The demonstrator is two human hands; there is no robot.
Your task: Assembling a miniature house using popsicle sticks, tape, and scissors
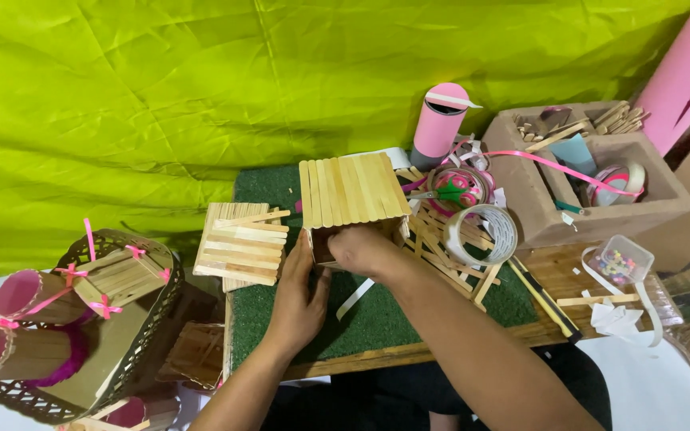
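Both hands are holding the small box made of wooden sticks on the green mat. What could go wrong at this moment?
1. The stick box looks lightly built; pressure from the left hand and right hand might loosen a wall.
2. The right forearm lies near the clear tape roll and the loose sticks, so it could push them away.
3. A stick panel overhangs the green mat beside the left hand and may be knocked off.

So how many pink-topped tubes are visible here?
3: one upright pink tube behind the stick box, two lying in the basket at left; more may be hidden.
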